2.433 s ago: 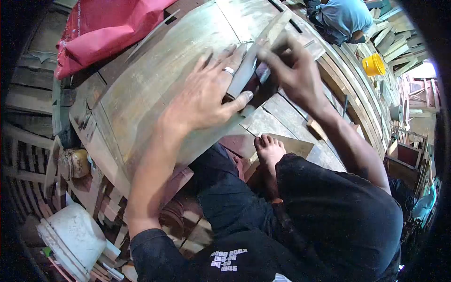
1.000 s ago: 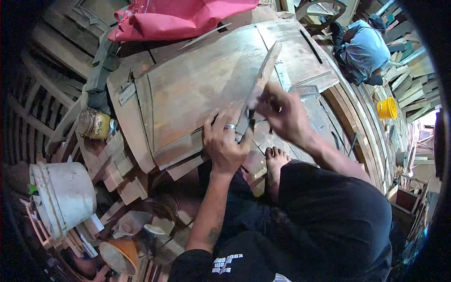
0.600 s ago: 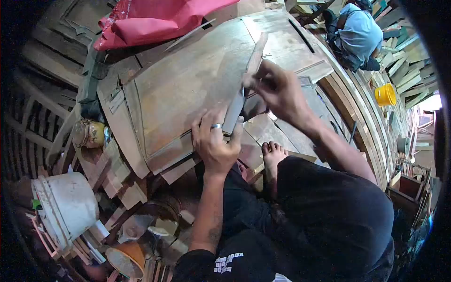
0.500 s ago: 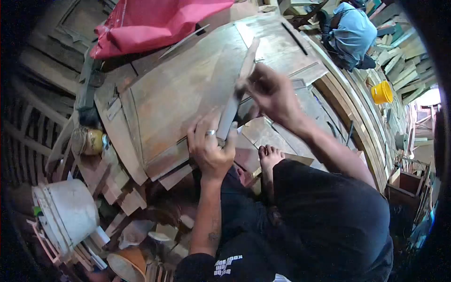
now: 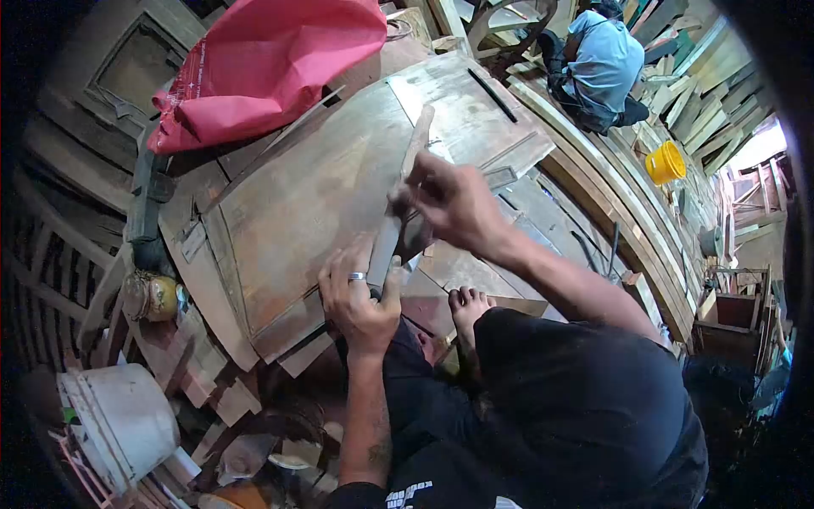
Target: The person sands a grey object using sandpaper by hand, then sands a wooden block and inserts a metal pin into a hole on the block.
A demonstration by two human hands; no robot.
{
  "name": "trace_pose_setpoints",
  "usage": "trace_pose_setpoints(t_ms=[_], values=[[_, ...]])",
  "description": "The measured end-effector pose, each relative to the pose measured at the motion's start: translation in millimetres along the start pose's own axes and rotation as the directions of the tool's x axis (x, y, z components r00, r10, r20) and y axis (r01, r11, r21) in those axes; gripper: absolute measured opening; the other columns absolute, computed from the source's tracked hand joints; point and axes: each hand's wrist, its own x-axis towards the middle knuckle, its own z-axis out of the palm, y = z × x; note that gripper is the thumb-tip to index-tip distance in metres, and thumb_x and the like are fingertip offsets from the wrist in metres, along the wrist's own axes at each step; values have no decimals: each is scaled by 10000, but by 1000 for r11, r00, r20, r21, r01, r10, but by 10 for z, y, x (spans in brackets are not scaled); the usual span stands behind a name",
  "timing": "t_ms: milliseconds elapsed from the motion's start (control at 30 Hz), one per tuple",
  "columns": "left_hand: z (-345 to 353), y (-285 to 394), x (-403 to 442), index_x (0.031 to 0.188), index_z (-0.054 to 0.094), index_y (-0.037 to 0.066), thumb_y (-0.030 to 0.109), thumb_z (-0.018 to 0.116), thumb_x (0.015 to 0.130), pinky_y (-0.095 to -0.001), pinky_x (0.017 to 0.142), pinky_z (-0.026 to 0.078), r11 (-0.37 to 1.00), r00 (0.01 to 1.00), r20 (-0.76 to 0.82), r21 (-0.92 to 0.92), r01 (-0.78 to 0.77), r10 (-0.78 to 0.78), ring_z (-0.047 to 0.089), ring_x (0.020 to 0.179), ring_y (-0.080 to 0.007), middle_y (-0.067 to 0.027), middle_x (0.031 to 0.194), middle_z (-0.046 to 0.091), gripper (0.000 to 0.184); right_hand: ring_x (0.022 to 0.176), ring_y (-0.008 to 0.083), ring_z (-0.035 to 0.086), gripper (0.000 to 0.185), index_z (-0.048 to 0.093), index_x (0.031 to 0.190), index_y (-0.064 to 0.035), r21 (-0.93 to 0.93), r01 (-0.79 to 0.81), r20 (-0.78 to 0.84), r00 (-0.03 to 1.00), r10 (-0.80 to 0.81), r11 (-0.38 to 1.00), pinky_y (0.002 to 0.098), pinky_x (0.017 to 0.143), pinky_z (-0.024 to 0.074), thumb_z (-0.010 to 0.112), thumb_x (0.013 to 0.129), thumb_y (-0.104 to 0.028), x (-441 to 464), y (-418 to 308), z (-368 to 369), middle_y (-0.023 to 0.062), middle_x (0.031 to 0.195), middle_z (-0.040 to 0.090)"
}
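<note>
I've got the left hand (image 5: 360, 307) clamped on the near end of one long strip (image 5: 387, 246), thumb on one side, fingers on the other; the right hand (image 5: 454, 202) arches at mid-length, fingertips gathered, though I can't tell whether they pinch it; the strip sits over the wooden board (image 5: 297, 199), long axis slanting away, far end slightly rightward; I count one yellow bucket (image 5: 665, 163), one white bucket (image 5: 127, 420).

The strip (image 5: 386, 248) is grey-tan, the bucket (image 5: 665, 163) yellow.
</note>
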Motion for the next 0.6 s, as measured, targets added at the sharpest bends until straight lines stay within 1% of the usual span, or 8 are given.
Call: trace_pose_setpoints(t_ms=[100, 133, 233, 300, 467, 500, 567, 600], values=[[-7, 18, -18, 1273, 701, 20, 257, 764, 904, -514, 1076, 452, 999, 999, -6, -13, 34, -34, 645, 1172, -385, -159, 1259, 716, 443, 811, 416, 742, 215, 631, 1027, -41, 11, 33, 36, 999, -34, 999, 454, 694, 573, 764, 958, -196, -85, -96, 2, 222, 856, 711], [24, -43, -13, 1271, 708, 26, 260, 773, 899, -518, 1073, 454, 1000, 1000, -17, 14, -24, 24, 645, 1171, -387, -158, 1268, 712, 444, 869, 458, 723, 242, 621, 1053, -47, -56, 230, 52, 972, -227, 972, 474, 729, 577, 780, 926, -179, -159, -71, 119, 230, 890, 718], [22, -57, -39, 1270, 710, 26, 261, 771, 907, -517, 1073, 454, 998, 1000, -4, 59, -31, 31, 645, 1166, -390, -159, 1264, 712, 437, 896, 462, 722, 277, 622, 1082, -54, 2, 254, 131, 959, -252, 967, 493, 737, 576, 790, 906, -186, -168, 44, 111, 244, 896, 715], [31, -21, -36, 1278, 708, 27, 256, 765, 917, -514, 1073, 454, 1000, 1000, -18, 20, -5, 6, 648, 1162, -392, -159, 1258, 714, 432, 856, 397, 764, 295, 635, 1064, -44, 13, -54, 21, 998, 54, 998, 487, 724, 577, 801, 906, -229, 49, -41, -60, 235, 889, 726], [34, -64, -39, 1280, 712, 30, 255, 761, 924, -510, 1079, 446, 999, 999, -24, 26, -32, 32, 656, 1150, -378, -155, 1256, 724, 424, 846, 529, 657, 178, 579, 1050, -32, -17, 287, 118, 952, -283, 958, 500, 694, 559, 712, 946, -88, -198, 7, 124, 257, 861, 690], [47, -76, -59, 1277, 714, 29, 255, 761, 926, -510, 1075, 445, 998, 998, -34, 36, -45, 46, 657, 1147, -374, -154, 1254, 725, 420, 814, 459, 726, 157, 592, 1024, -29, -65, 268, 145, 956, -256, 961, 489, 688, 567, 716, 944, -82, -203, -60, 98, 232, 873, 730], [38, -10, -36, 1269, 719, 30, 249, 757, 918, -510, 1085, 441, 1000, 1000, -15, 28, -5, 5, 661, 1147, -368, -154, 1249, 727, 415, 795, 316, 788, 165, 594, 985, -18, 141, 70, 104, 991, -85, 988, 451, 668, 574, 727, 974, -116, -42, 161, 37, 185, 905, 778], [39, -2, -23, 1264, 719, 28, 249, 751, 913, -510, 1094, 440, 999, 1000, -11, 30, 11, -10, 662, 1149, -366, -155, 1249, 727, 415, 756, 183, 767, 182, 617, 993, -17, 64, -168, 116, 980, 160, 984, 397, 651, 574, 726, 1004, -161, 12, -207, -160, 129, 948, 809]])
